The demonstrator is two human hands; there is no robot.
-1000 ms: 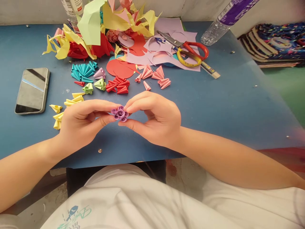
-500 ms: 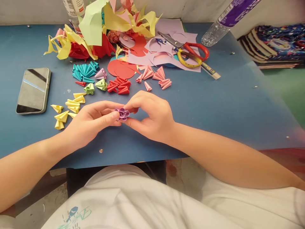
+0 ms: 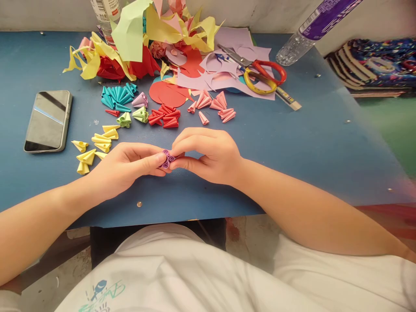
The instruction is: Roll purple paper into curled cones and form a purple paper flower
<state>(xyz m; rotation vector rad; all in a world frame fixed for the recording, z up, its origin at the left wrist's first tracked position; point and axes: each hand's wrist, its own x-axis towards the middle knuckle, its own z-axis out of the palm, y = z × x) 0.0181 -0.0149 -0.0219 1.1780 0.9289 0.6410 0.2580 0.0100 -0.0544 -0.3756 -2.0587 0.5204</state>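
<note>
Blue and scuffed, the desk is set against a pale wall and is crowded along its far edge with paper scraps. At the far left a phone is laid face up, well apart from the work. Just right of it, yellow paper cones are scattered near the left hand, with teal cones and pale green cones farther back.

At the near middle, a cluster of purple paper cones is held just above the desk. It is pinched between the thumb and forefinger of the left hand from one side and between the fingertips of the right hand from the other; the fingers of both hands are pressed together around it, and only its curled openings are seen. The step in hand is judged to be the squeezing of the rolled cones into one tight rosette. The next move would seem to call for steady, even pressure, so that no cone is crushed or slips out of the bunch.

Behind the hands, red cones and pink cones are laid in loose groups, close enough to be brushed if a hand is reached forward. Farther right, scissors rest on lilac offcuts, and a clear plastic bottle leans in over the far corner.
</note>
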